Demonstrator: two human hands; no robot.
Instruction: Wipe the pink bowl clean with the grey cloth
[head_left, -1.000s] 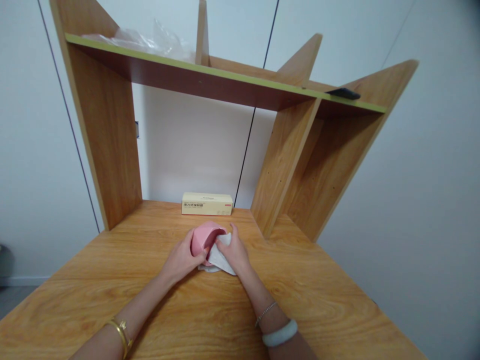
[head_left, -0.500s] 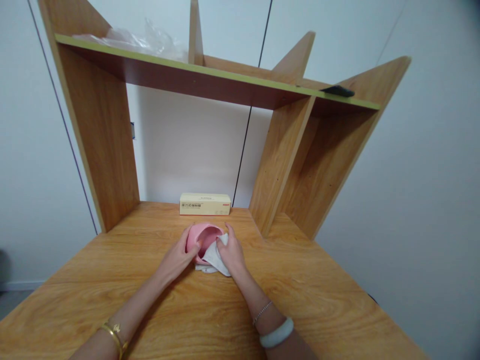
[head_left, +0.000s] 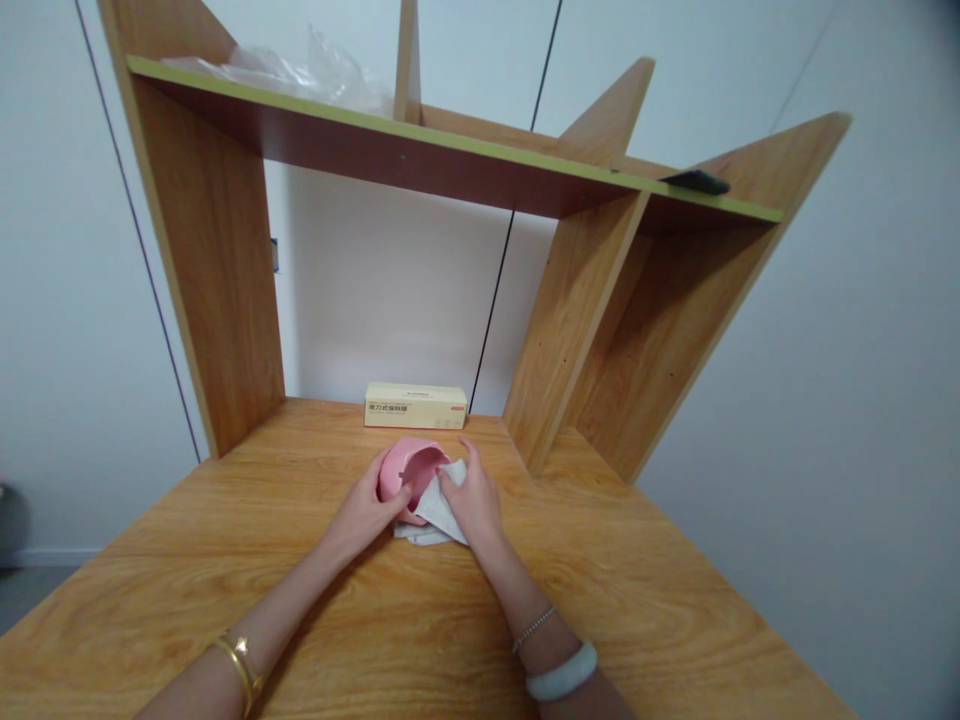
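Note:
A pink bowl (head_left: 399,462) is tilted with its hollow side facing me, just above the wooden desk. My left hand (head_left: 375,508) grips its left side, thumb over the near rim and fingers behind the wall. A pale grey-white cloth (head_left: 441,512) hangs at the bowl's right side, and part of it lies bunched on the desk below. Held against the bowl's right rim, the cloth is pinched under the thumb of my right hand (head_left: 474,500), whose index finger points upward. The fingertips behind the bowl are hidden.
A cream, long box with printed writing (head_left: 415,406) stands behind the bowl at the back of the desk (head_left: 360,620). A wooden shelf unit (head_left: 480,150) rises over it, with clear plastic wrapping (head_left: 300,75) at upper left and a dark flat item (head_left: 697,181) at right.
The camera view has shifted slightly. My right index finger has lifted off the cloth and bowl rim, while the left hand keeps its hold on the bowl.

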